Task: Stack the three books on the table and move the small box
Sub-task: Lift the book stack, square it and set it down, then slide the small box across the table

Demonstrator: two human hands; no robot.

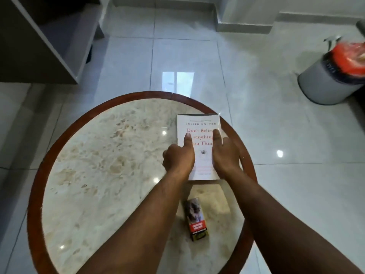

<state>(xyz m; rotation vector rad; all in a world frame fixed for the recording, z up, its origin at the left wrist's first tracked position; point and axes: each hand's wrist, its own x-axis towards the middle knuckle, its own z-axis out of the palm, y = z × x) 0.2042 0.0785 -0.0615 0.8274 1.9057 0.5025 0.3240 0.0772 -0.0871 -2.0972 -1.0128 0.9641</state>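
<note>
one white book (pixel 199 135) is visible under the two hands, left hand (pixel 178 158) and right hand (pixel 225 157); whether more books lie beneath it cannot be told. one small box (pixel 195 218) lies nearer the person than the hands. one round table (pixel 98 155). one bin (pixel 327 80) far right of the right hand.

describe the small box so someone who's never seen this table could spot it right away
Start at the round marble-topped table with the reddish-brown wooden rim. Near its front edge, between the person's two forearms, the small box lies flat on the marble, just in front of the white book that both hands rest on. It is far smaller and narrower than the book, with a photo print, a red band and a yellowish end.
</note>
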